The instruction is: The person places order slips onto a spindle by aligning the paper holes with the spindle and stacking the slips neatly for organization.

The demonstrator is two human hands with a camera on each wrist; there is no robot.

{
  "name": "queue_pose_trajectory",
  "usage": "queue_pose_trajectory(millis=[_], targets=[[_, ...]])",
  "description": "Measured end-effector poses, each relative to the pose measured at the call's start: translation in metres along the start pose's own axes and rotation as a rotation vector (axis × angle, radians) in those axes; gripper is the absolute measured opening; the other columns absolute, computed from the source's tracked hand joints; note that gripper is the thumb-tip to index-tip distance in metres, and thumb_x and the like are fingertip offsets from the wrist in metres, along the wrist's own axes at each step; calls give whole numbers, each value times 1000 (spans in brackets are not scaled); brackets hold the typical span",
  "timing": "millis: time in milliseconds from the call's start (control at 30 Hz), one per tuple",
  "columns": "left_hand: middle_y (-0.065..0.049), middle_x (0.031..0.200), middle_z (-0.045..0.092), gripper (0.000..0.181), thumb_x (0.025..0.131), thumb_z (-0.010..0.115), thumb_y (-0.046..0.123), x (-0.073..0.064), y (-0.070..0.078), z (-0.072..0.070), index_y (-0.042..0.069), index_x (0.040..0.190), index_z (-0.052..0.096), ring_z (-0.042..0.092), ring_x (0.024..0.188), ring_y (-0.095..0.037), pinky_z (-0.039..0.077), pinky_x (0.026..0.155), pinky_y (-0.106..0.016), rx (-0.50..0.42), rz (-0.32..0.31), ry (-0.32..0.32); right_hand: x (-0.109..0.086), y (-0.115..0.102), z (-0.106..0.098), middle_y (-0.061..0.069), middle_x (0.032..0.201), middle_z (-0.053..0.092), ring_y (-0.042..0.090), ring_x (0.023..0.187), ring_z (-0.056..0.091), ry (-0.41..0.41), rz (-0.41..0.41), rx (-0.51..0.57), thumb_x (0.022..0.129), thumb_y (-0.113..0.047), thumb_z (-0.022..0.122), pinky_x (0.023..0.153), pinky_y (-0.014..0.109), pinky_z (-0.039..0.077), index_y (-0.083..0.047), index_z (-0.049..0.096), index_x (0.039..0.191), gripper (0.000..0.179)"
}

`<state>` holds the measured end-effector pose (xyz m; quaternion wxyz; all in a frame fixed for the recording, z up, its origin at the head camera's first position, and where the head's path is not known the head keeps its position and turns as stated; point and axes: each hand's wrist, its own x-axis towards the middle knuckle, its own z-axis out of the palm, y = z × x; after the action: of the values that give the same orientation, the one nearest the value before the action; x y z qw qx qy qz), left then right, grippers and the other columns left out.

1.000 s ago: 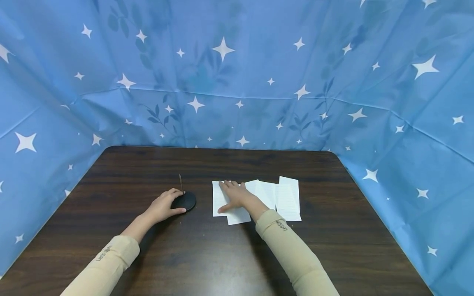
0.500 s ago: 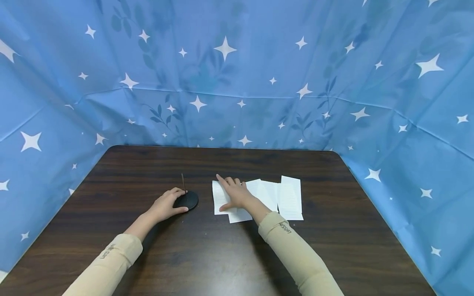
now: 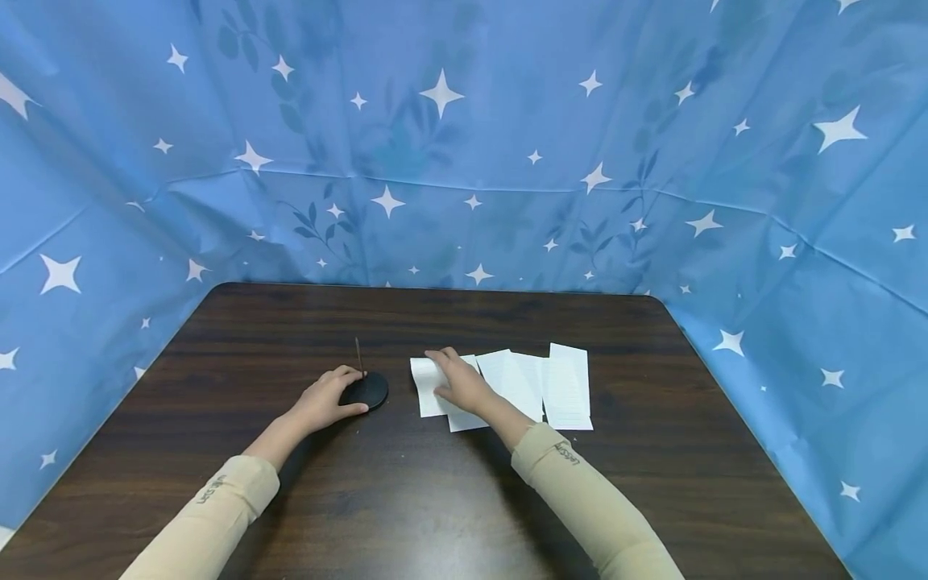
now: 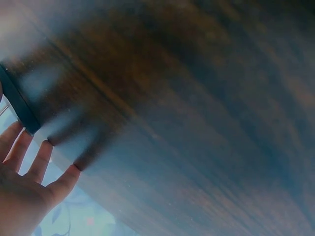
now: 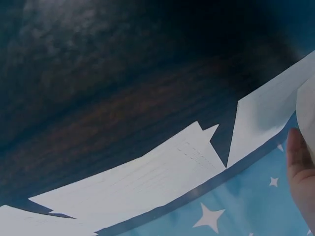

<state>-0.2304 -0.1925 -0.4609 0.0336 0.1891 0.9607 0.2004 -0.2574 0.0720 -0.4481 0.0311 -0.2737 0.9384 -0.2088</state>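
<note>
A black round base with a thin upright spike, a bill spike (image 3: 370,392), stands on the table left of centre. My left hand (image 3: 316,403) holds the base's left side between thumb and fingers; in the left wrist view its fingertips (image 4: 43,150) spread beside the base's edge. At the left end of a row of white paper slips, my right hand (image 3: 466,387) pinches the far edge of a lined slip (image 3: 428,388), which bends upward there. The right wrist view has this raised slip (image 5: 307,110) against the fingers; the thumb is hidden.
Several more slips (image 3: 516,383) lie overlapping to the right, with one slip (image 3: 568,388) at the row's right end. The dark wooden table (image 3: 652,483) ends at a blue star-patterned curtain (image 3: 464,161) at the back and sides.
The right hand's spread fingers have drawn together, and the leftmost slip's far edge has bent up and shifted slightly left. My left hand stays at the bill spike.
</note>
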Motion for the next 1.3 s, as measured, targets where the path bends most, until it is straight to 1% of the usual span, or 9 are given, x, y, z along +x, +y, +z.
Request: queue_pose_trajectory(millis=[167, 367, 500, 600, 733, 867, 1100, 1167, 1300], targets=[[-21, 130, 50, 61, 85, 69, 33, 0, 0, -1, -1, 132, 50, 47, 119, -43, 46, 91, -60, -7, 2, 5, -2, 1, -3, 19, 136, 46, 32, 118, 54, 3, 44, 144, 79, -17, 76, 98, 42, 49, -4, 38, 142, 74], [-20, 130, 50, 61, 85, 69, 33, 0, 0, -1, -1, 132, 50, 48, 118, -42, 47, 90, -60, 1, 3, 7, -3, 4, -6, 20, 137, 46, 33, 123, 50, 76, 22, 346, 81, -27, 75, 102, 43, 48, 3, 43, 138, 72], [-20, 130, 50, 61, 85, 69, 33, 0, -1, 0, -1, 132, 50, 48, 118, -42, 47, 90, -60, 0, 0, 13, -3, 2, -9, 23, 134, 48, 34, 123, 52, 124, 34, 528, 86, -9, 68, 100, 39, 49, 8, 47, 132, 54], [-20, 129, 50, 61, 85, 69, 33, -1, 0, -1, -1, 132, 50, 48, 118, -42, 47, 90, -60, 2, 0, 18, -3, 0, -10, 24, 133, 48, 37, 119, 55, 146, 62, 612, 85, 6, 63, 95, 35, 52, 8, 49, 130, 47], [-20, 129, 50, 61, 85, 69, 32, -2, 1, -1, -2, 132, 50, 48, 118, -42, 47, 90, -60, 3, -3, 20, -4, -2, -9, 23, 133, 48, 37, 114, 58, 162, 101, 650, 84, 12, 60, 90, 32, 55, 3, 48, 133, 52], [-21, 129, 50, 61, 85, 69, 32, -2, 0, 0, -2, 132, 50, 48, 118, -42, 47, 91, -59, -1, 1, 23, -4, -3, -8, 24, 120, 59, 35, 108, 62, 192, 120, 673, 83, 10, 62, 89, 32, 56, 3, 47, 134, 54], [-20, 127, 51, 66, 85, 65, 45, -4, -2, 0, -1, 131, 51, 48, 115, -43, 48, 86, -61, -24, 37, 53, -3, -3, -11, 22, 95, 70, 25, 83, 70, 226, 161, 681, 82, 3, 67, 70, 23, 59, 9, 66, 100, 19], [-21, 125, 51, 67, 85, 64, 48, -5, -1, -2, -2, 129, 52, 49, 113, -44, 48, 84, -61, -25, 47, 58, -2, -3, -11, 22, 90, 71, 17, 72, 67, 243, 151, 667, 83, 1, 67, 62, 19, 55, 8, 68, 94, 13], [-21, 128, 51, 63, 85, 67, 39, -5, 5, -6, -2, 130, 51, 48, 116, -43, 47, 89, -61, -30, 6, 31, -3, -4, -9, 20, 84, 71, 5, 62, 52, 286, 114, 597, 86, -2, 65, 56, 15, 44, 6, 68, 90, 10]])
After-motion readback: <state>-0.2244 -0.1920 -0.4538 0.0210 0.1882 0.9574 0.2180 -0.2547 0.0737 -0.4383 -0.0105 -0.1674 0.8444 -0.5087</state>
